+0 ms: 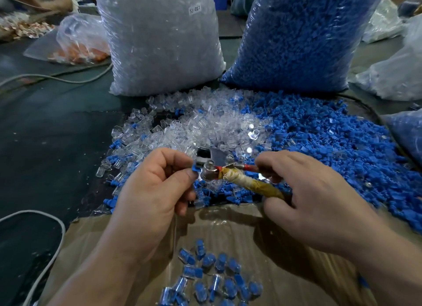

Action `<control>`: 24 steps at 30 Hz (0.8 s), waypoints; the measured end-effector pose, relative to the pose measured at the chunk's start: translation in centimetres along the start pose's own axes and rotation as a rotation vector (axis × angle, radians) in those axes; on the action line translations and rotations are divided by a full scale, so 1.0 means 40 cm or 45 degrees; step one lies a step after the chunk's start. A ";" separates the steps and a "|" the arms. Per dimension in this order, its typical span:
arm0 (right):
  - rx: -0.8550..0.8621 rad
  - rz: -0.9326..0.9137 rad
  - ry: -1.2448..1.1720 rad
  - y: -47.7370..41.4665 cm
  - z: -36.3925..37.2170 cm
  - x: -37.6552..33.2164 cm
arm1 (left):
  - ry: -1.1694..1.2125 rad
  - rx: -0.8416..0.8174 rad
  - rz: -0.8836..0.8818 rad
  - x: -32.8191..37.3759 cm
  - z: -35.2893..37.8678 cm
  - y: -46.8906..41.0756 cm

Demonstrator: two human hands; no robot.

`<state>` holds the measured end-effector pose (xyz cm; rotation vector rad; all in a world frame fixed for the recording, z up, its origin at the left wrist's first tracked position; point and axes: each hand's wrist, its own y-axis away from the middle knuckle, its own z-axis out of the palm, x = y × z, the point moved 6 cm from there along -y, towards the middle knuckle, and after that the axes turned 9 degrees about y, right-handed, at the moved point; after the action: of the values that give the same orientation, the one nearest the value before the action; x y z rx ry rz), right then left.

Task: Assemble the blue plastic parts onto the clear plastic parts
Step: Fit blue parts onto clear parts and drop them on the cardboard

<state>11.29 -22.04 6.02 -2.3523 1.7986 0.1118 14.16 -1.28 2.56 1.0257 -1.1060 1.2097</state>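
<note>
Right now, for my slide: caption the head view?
Left hand pinches a blue part; right hand holds a taped tool.

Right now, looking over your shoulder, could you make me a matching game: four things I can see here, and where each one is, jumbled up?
Things
1. bag of clear parts
2. bag of blue parts
3. assembled pieces
4. small blue part

Places
A. lying in the cardboard box, nearest the person
B. standing at the back, on the right
C. pinched in the left hand
D. standing at the back, on the left, with a label

Pairs: 1-D, 2-B, 3-A, 4-C
</note>
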 end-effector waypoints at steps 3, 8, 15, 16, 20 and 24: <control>-0.005 -0.025 -0.044 0.001 -0.003 -0.001 | -0.033 -0.018 0.034 0.005 0.000 0.003; -0.023 -0.075 -0.072 0.005 -0.002 0.001 | -0.045 -0.046 0.073 0.006 0.000 0.004; -0.032 -0.100 -0.024 0.004 0.001 -0.001 | -0.055 -0.035 0.103 0.013 0.001 0.008; -0.031 -0.099 -0.001 0.003 0.003 -0.004 | -0.063 -0.046 0.106 0.015 0.004 0.009; -0.011 -0.072 0.096 0.000 0.005 -0.011 | -0.108 -0.067 0.142 0.024 0.021 0.016; 0.014 -0.017 0.094 -0.002 -0.006 -0.017 | -0.067 -0.033 0.154 0.033 0.020 0.021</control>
<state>11.18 -21.43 6.39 -2.3901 1.8106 0.0136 13.28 -1.74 4.01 0.9876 -1.2365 1.2668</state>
